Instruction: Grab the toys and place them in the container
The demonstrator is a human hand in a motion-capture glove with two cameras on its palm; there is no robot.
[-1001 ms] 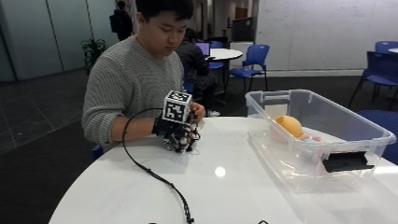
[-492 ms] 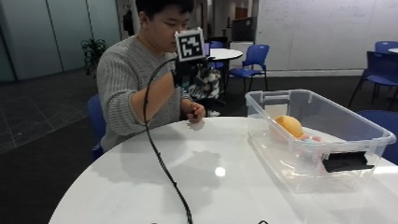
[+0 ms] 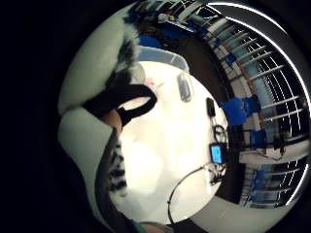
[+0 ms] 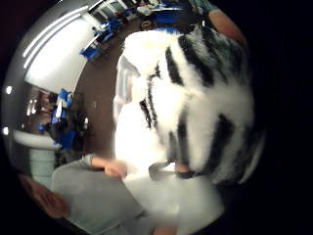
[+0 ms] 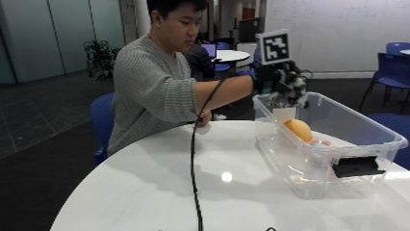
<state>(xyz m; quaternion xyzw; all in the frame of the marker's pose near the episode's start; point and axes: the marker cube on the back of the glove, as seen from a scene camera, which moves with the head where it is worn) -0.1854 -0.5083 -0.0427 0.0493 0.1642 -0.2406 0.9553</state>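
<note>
The gloved right hand is clutching a striped plush toy right over the clear container, whose open bin is lying directly beneath it.

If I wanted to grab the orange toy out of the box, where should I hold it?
Probably from above: the clear container has tall walls and an open top, so the sides are blocked. The orange toy looks round, so wrap your fingers over its top and down both sides. The gloved right hand holding a striped plush toy hangs over that end now.
</note>
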